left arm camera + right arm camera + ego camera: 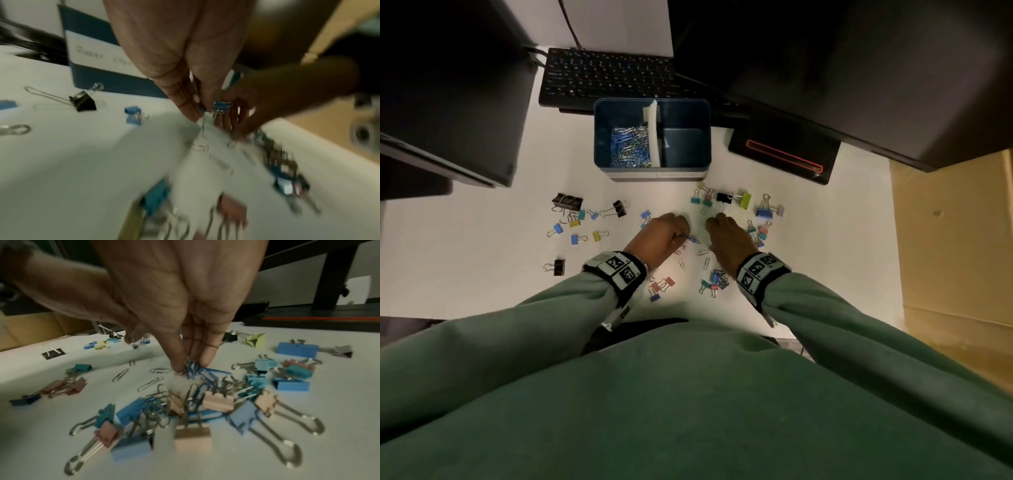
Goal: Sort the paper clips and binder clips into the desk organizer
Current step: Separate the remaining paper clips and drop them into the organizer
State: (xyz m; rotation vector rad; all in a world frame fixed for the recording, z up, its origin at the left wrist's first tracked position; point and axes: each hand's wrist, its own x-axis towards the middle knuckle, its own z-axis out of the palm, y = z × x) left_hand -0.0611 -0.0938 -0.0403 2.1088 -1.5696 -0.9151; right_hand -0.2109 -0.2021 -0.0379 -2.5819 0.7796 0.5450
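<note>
Sorting has gone only part of the way. The blue plastic desk organizer [652,137] stands on the white tabletop [482,260] in front of the black keyboard [609,77]. Its left compartment already holds a heap of blue and silver wire paper clips [629,147]; its right compartment looks empty, so it seems no binder clip is sorted yet. Many coloured and black metal binder clips [743,200] lie spread over the tabletop on both sides, and a few loose silver paper clips [151,383] lie between the wrists.

The left hand [659,238] is down at the tabletop with its fingertips [190,112] closed together, pinching a small bunch of blue and silver paper clips [216,108]. The right hand [729,241] is just beside it, its thumb and fingers [207,360] also brought together on a bundle of blue paper clips [193,369] that touches the tabletop. Both hands are grasping, not relaxed.
</note>
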